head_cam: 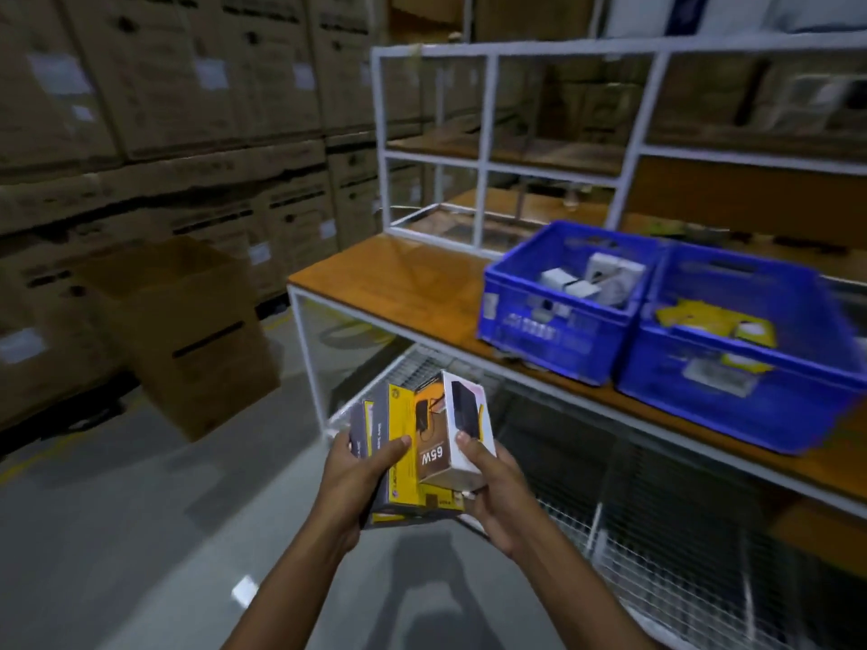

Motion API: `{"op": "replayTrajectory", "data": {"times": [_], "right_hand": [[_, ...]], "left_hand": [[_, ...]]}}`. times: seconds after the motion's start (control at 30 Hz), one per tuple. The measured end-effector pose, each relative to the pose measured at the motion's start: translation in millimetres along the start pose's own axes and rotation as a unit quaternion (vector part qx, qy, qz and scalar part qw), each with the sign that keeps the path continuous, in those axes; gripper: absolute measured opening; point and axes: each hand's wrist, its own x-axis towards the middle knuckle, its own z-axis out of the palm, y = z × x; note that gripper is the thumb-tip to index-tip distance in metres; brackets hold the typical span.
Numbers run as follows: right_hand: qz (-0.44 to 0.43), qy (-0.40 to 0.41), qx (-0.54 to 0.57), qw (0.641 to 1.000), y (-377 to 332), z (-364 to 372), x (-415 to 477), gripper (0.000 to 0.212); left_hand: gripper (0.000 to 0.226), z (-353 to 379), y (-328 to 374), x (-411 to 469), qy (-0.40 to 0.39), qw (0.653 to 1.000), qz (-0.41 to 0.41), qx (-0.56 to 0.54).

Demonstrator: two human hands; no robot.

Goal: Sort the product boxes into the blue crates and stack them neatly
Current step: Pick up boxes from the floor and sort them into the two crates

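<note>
Right now both of my hands are full. My left hand [361, 476] is curled round the yellow box [404, 455], thumb pressed flat across its face, with the grey box [362, 422] trapped against that palm on its outer side. My right hand [492, 492] pinches the white 65W box [457, 436], thumb on top and fingers wrapped underneath. The 3 boxes sit side by side, touching, each with its long axis running away from me, tipped slightly right.

Both crates lie ahead and to the right of my hands, higher up, on the wooden bench [399, 274]. The first blue crate [539, 333] is the closer one and already holds white boxes [605, 274]; the second blue crate [797, 417] touches its far side, further right, and holds yellow packs [703, 321]. My right hand is nearer to both — so I judge the white 65W box goes first, a short reach up and right into the first crate, where the colours match. The yellow box would then have to cross over that crate to reach the second one.

Off to the left of my hands, well apart, a brown cardboard carton [187, 330] stands on the floor. The frame is blurred, so I cannot read the grey box's print.
</note>
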Motion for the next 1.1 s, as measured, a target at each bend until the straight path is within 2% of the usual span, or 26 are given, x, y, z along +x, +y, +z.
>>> {"op": "replayTrajectory", "data": {"times": [0.1,0.23,0.4,0.6,0.73,0.87,0.97,1.1], "right_hand": [[-0.034,0.037,0.013,0.999,-29,-41,-3,0.051],[-0.068,0.089,0.02,0.994,-70,-101,-2,0.063],[-0.108,0.12,0.055,0.985,-128,-184,-1,0.055],[-0.145,0.173,0.063,0.972,-186,-271,7,0.057],[-0.169,0.192,0.075,0.964,-220,-306,18,0.052],[-0.187,0.221,0.083,0.954,-249,-331,44,0.058],[-0.202,0.25,0.067,0.945,-269,-342,68,0.06],[-0.221,0.289,0.065,0.929,-291,-347,102,0.041]], "left_hand": [[0.054,55,3,15,-0.043,0.999,0.006,0.027],[0.05,135,4,31,-0.091,0.995,0.02,0.046],[0.041,246,3,44,-0.152,0.987,0.024,0.049],[0.05,359,-5,68,-0.175,0.982,0.033,0.059],[0.048,414,0,83,-0.18,0.98,0.054,0.064],[0.053,457,9,114,-0.206,0.973,0.072,0.076],[0.049,482,17,146,-0.238,0.966,0.07,0.072],[0.046,511,22,198,-0.283,0.955,0.051,0.067]]}}
